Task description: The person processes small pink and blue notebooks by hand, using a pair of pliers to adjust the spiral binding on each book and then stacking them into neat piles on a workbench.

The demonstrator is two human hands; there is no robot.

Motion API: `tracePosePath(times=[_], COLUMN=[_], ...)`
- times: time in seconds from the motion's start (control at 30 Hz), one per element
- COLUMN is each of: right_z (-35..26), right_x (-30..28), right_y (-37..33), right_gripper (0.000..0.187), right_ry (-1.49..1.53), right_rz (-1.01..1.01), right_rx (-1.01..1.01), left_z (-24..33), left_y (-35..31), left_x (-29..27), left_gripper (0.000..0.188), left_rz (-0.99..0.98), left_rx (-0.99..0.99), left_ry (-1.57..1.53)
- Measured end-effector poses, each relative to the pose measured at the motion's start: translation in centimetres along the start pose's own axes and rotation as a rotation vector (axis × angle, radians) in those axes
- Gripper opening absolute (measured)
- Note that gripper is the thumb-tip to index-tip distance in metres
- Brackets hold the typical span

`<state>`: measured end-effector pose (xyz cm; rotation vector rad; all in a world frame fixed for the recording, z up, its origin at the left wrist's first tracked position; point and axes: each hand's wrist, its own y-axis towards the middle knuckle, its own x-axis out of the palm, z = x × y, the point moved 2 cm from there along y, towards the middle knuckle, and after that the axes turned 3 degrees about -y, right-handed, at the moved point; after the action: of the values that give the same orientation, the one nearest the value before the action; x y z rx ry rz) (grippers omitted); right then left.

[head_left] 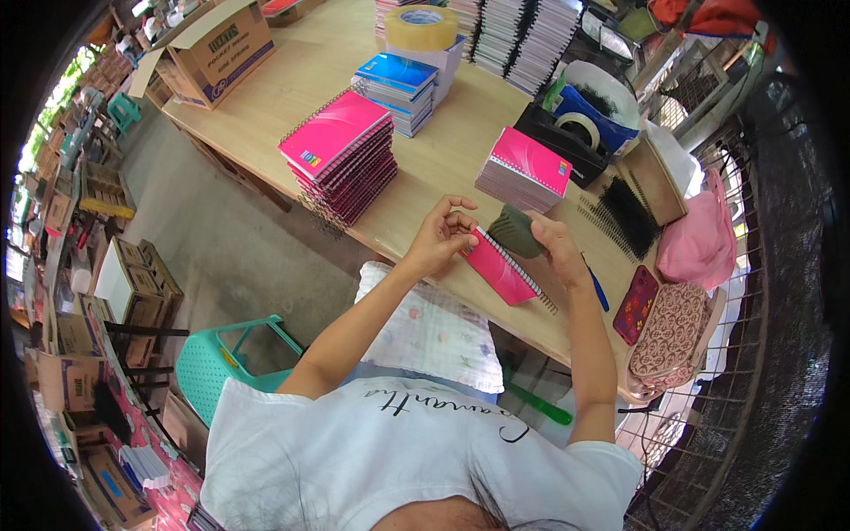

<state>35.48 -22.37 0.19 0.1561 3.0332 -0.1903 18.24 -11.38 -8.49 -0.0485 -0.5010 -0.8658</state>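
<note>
Table: light wood (310, 66), flanked by wire mesh (686, 442) at its right edge.
Pink notebook: laid aslant at the near edge (500, 276), its long side lined with a wire coil (546, 305) that is run past the lower end.
Left hand: narrowed (438, 239), thumb and forefinger brought together at the notebook's upper end; whether it is gripped cannot be told.
Right hand: closed around a dark green pad (516, 232), held beside the coil (556, 241).
Stacks: bound pink notebooks (341, 146) piled by the near edge, leftward; a shorter pink pile (527, 168) set behind the hands.
Right edge: occupied by a patterned pouch (673, 332) and a flowered case (637, 305).
Far-left corner: taken by a cardboard box (217, 57).
</note>
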Motion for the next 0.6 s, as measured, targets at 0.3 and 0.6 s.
tracePosePath(times=[0.3, 0.6], right_z=[3.8, 6.1], right_x=[-3.9, -4.0], right_y=[-3.9, -10.1], right_gripper=[0.05, 0.048], right_ry=[-0.806, -1.164], right_rz=[0.41, 0.767], right_rx=[-0.195, -0.12], left_z=[1.4, 4.1], left_y=[-1.2, -1.9], left_x=[-0.5, 1.7], left_gripper=[0.06, 0.072], left_rz=[0.084, 0.079], left_rx=[0.033, 0.021], left_ry=[-0.054, 0.012])
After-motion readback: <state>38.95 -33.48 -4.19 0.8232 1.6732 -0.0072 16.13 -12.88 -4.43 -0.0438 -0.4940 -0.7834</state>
